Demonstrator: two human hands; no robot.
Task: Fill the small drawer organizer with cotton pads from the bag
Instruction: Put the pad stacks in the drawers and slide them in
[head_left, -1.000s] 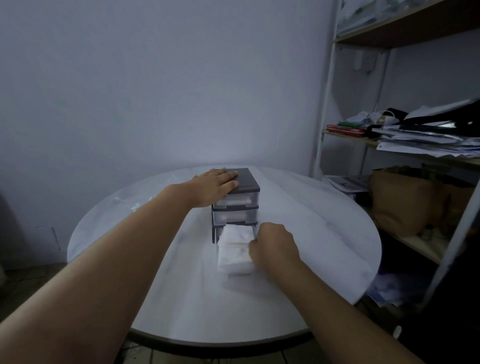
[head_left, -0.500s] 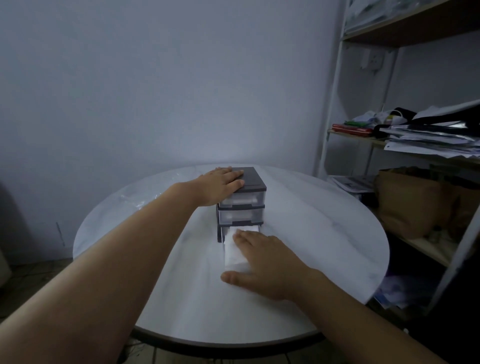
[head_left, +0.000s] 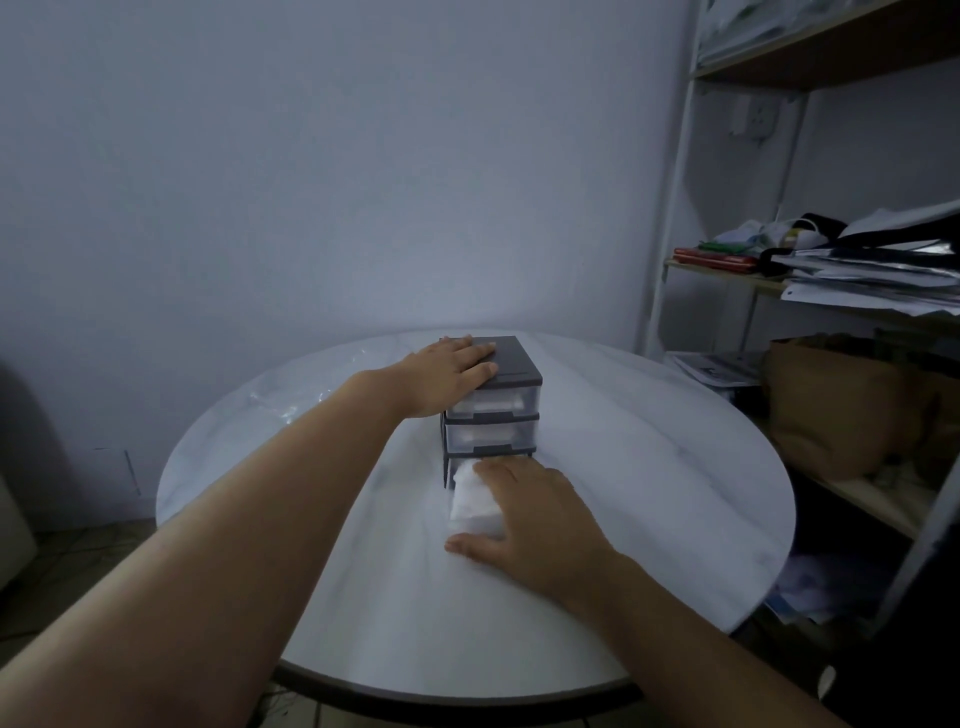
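Note:
A small grey drawer organizer (head_left: 511, 364) with clear drawers stands in the middle of the round white table (head_left: 649, 441). Its two upper drawers are pushed in; the bottom drawer is pulled out toward me and holds white cotton pads (head_left: 470, 501). My left hand (head_left: 449, 374) lies flat on the organizer's top, fingers straight. My right hand (head_left: 535, 514) rests flat over the cotton pads in the open drawer, thumb spread along its near end, and hides most of that drawer. A crumpled clear plastic bag (head_left: 291, 402) lies at the table's far left.
A white-framed shelf unit (head_left: 670, 218) stands right of the table, holding stacked papers (head_left: 872, 280) and a brown paper bag (head_left: 831, 410). A plain wall runs behind the table. The table's near edge is close to me.
My right hand went from curled at the drawer's right side to lying flat over the pads. The drawer has slid a little further in. My left hand stayed on top.

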